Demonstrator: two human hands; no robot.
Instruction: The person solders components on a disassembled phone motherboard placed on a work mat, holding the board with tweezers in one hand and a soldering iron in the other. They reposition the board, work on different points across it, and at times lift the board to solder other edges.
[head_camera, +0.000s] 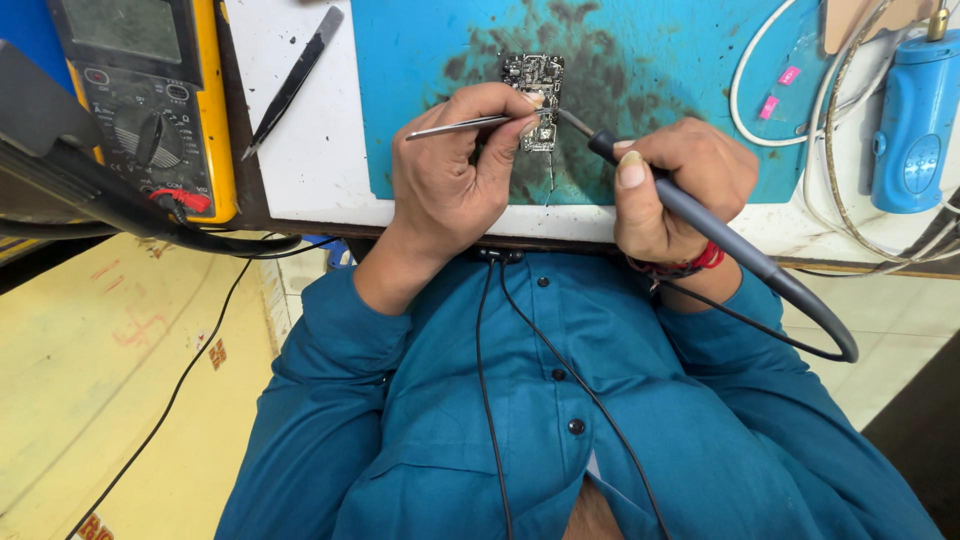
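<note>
A small dark circuit board lies on a blue work mat stained with black marks. My left hand grips slim metal tweezers, whose tips press on the board's lower part. My right hand holds a grey soldering iron like a pen. Its tip touches the board next to the tweezer tips. The iron's grey cable loops off to the right. A red thread band circles my right wrist.
A yellow multimeter with red and black leads sits at the left, and a second pair of black tweezers lies on the white bench top. At the right are a blue handheld device and white cables. Thin black wires hang over my teal shirt.
</note>
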